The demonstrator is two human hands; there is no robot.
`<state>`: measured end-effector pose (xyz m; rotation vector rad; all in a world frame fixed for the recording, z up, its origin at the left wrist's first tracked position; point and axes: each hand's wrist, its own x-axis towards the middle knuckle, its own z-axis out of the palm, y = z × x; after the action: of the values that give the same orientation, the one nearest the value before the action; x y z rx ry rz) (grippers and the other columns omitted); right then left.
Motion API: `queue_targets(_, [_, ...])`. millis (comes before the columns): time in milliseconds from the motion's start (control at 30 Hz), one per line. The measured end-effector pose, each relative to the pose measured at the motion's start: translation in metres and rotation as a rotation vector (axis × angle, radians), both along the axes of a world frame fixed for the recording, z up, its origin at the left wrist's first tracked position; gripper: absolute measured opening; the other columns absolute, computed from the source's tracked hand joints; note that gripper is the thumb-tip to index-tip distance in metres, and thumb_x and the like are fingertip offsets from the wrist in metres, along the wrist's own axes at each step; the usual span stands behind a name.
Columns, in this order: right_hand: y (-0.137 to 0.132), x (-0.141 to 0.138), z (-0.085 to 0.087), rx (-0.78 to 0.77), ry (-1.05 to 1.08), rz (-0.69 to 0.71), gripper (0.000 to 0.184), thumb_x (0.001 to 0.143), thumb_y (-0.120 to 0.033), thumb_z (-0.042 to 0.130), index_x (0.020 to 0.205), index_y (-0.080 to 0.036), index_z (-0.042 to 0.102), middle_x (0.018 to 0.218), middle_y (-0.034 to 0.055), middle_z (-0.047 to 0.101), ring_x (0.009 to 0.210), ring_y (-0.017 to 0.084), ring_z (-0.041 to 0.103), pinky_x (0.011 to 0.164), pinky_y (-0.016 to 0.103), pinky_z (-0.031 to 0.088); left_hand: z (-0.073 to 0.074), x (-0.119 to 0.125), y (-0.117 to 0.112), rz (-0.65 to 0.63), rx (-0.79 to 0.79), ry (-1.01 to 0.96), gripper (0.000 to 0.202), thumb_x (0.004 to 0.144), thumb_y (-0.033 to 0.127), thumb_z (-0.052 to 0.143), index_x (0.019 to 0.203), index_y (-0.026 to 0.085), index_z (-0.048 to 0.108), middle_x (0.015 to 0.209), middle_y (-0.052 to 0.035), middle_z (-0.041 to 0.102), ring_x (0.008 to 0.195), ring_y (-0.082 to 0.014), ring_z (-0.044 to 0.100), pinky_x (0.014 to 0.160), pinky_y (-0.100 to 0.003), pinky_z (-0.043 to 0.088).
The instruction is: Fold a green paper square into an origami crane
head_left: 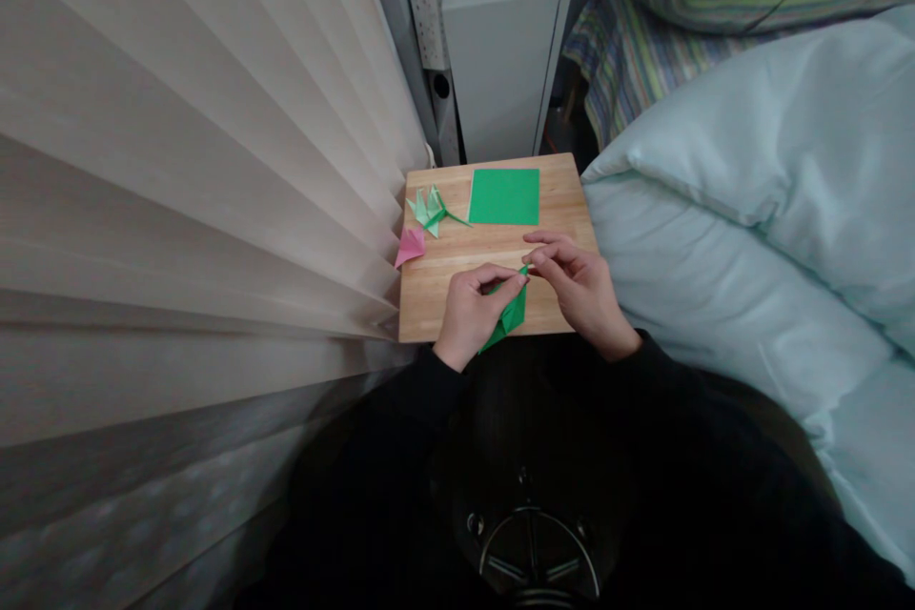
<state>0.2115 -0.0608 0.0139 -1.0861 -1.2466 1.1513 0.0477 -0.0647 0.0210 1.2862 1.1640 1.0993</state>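
Head view is showing me, from far away, two bare hands busy with a folded green paper (513, 313). It is sitting just below the middle of the frame, by the near edge of the wooden tabletop (561, 195). The left hand (470, 315) is pinching it, with the thumb pressing on top. The right hand (587, 295) is holding its thumb and pointer finger right at the top tip. I am not seeing well enough to tell if those fingers are squeezing the tip or only touching it.

I am guessing that this paper is partway done. It is already looking thin and pointy, but it is not looking like a whole shape, so some folding is probably still waiting.

Near the middle of the frame, a bit to the left, a pale green folded shape (430, 210) is lying on the wood. It is showing points like wings, and to me it is looking finished. A pink folded piece (410, 247) is lying just below it, beside the curtain (214, 162) on the left. I am finding it too small to say if it is done.

Up above the hands, a green sheet (504, 197) is lying flat. I am seeing no folds in it, so I am thinking it is not begun.
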Motion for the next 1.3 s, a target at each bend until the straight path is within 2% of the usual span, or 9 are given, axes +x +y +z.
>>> queue_targets(167, [0.002,0.005,0.003,-0.004,-0.006,0.080,0.024,0.084,-0.047,0.080,0.080,-0.024,0.074,0.125,0.0097,0.066,0.128,0.028,0.058,0.097,0.043,0.055,-0.001,-0.002,0.000,-0.001,0.000,0.001,0.016,0.080,0.035,0.079,0.077,0.020,0.081,0.078,-0.0048,0.077,0.073,-0.0174,0.068,0.073,-0.031,0.051])
queue_targets(300, [0.002,0.006,0.003,-0.027,0.039,0.136,0.021,0.079,-0.043,0.085,0.079,-0.025,0.074,0.120,0.0080,0.066,0.123,0.027,0.060,0.098,0.044,0.054,0.000,-0.002,0.000,-0.015,0.006,0.019,0.018,0.080,0.037,0.080,0.076,0.019,0.081,0.077,-0.0045,0.077,0.072,-0.0173,0.066,0.072,-0.031,0.050])
queue_targets(600, [0.000,0.003,0.000,-0.020,0.082,0.089,0.025,0.077,-0.043,0.086,0.072,-0.024,0.070,0.115,0.0059,0.065,0.109,0.023,0.063,0.102,0.048,0.052,0.001,-0.001,-0.002,-0.044,-0.012,-0.006,0.020,0.080,0.039,0.080,0.075,0.020,0.080,0.076,-0.0031,0.075,0.071,-0.0162,0.064,0.071,-0.030,0.049])
queue_targets(833, [-0.003,-0.002,-0.001,0.027,0.061,0.044,0.026,0.081,-0.043,0.082,0.071,-0.025,0.067,0.104,0.0073,0.067,0.125,0.028,0.058,0.101,0.049,0.053,0.003,0.001,-0.002,-0.052,-0.096,-0.112,0.025,0.075,0.044,0.084,0.075,0.019,0.080,0.076,-0.0029,0.076,0.070,-0.0152,0.064,0.072,-0.030,0.049])
queue_targets(1033, [-0.001,0.000,0.000,-0.008,0.053,0.076,0.022,0.081,-0.045,0.082,0.079,-0.025,0.074,0.118,0.0085,0.069,0.126,0.028,0.059,0.103,0.047,0.052,0.008,-0.001,-0.002,-0.045,-0.105,-0.129,0.023,0.074,0.043,0.085,0.072,0.020,0.080,0.074,-0.0028,0.076,0.070,-0.0157,0.064,0.073,-0.031,0.050])
queue_targets(1200, [0.002,0.007,0.005,0.002,0.018,0.145,0.020,0.083,-0.045,0.081,0.080,-0.026,0.078,0.118,0.0081,0.072,0.126,0.028,0.061,0.107,0.047,0.049,0.010,-0.002,-0.002,-0.040,-0.187,-0.196,0.022,0.070,0.042,0.087,0.071,0.021,0.080,0.074,-0.0023,0.076,0.070,-0.0155,0.064,0.074,-0.031,0.051])
queue_targets(1300, [0.002,0.008,0.007,0.005,0.008,0.159,0.021,0.084,-0.046,0.080,0.081,-0.025,0.078,0.119,0.0084,0.072,0.126,0.028,0.061,0.104,0.046,0.051,0.010,-0.003,-0.002,-0.059,-0.232,-0.222,0.024,0.066,0.043,0.088,0.069,0.022,0.080,0.074,-0.0026,0.076,0.070,-0.0156,0.064,0.074,-0.031,0.051])
